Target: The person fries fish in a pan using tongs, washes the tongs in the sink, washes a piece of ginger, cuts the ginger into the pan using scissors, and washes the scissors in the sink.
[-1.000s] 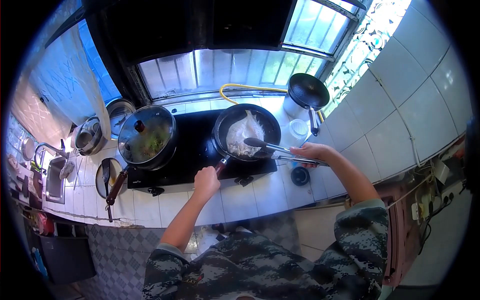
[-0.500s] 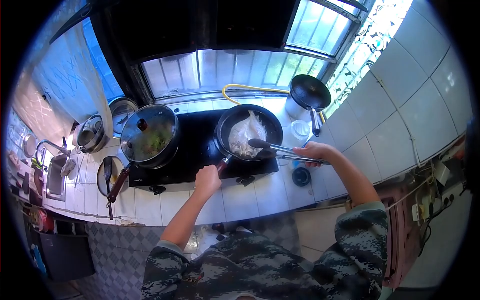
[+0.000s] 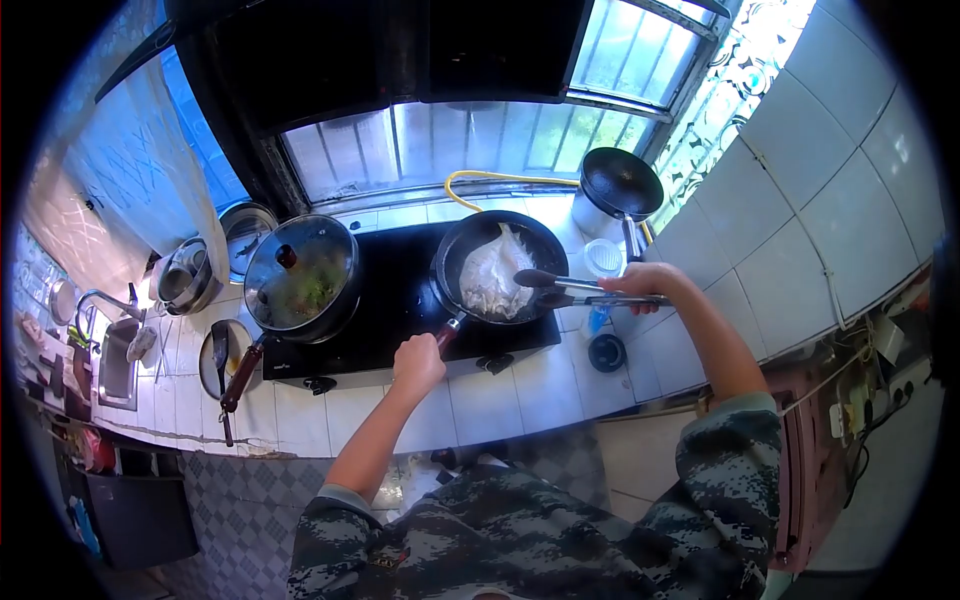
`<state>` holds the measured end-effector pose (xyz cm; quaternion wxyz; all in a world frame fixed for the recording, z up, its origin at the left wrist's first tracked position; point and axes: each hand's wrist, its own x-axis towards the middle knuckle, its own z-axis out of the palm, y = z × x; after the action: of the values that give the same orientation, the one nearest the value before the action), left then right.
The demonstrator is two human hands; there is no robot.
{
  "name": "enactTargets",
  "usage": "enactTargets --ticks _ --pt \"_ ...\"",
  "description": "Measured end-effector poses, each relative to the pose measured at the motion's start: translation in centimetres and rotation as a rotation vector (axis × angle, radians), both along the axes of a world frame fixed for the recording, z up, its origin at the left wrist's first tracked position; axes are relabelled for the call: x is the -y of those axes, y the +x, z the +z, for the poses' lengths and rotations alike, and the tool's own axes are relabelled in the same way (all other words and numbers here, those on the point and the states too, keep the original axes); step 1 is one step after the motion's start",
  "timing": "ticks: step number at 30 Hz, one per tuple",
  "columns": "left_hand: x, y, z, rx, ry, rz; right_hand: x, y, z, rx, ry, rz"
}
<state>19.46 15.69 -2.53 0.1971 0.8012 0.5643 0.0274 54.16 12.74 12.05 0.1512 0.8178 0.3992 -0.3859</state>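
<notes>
My left fingers [image 3: 424, 358] wrap the pan handle [image 3: 450, 333], centre frame.
My right fingers [image 3: 642, 279] pinch tongs [image 3: 574, 284], right of centre, overlapping the pale fish [image 3: 494, 273]; contact unclear.

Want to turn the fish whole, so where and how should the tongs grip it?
Probably across the broad middle of the fish, from the right. It lies flat in the pan, narrowing to a tip at the far end, which may tear. The tongs in the right hand point in from there, arms apart, so one could slide underneath.
</notes>
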Motion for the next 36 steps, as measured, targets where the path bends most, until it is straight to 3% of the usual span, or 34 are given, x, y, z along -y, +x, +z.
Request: enactTargets --ticks 11,21,36 --pt "-0.2 0.0 0.5 -0.038 -0.029 0.006 -1.1 2.1 -1.8 0.005 0.038 0.015" --pt "-0.4 0.2 0.6 -0.066 -0.052 0.022 1.2 2.7 -2.3 -0.205 0.166 -0.076" --pt "-0.4 0.1 0.3 -0.074 -0.017 0.001 0.0 2.3 -1.4 -0.057 0.104 -0.047"
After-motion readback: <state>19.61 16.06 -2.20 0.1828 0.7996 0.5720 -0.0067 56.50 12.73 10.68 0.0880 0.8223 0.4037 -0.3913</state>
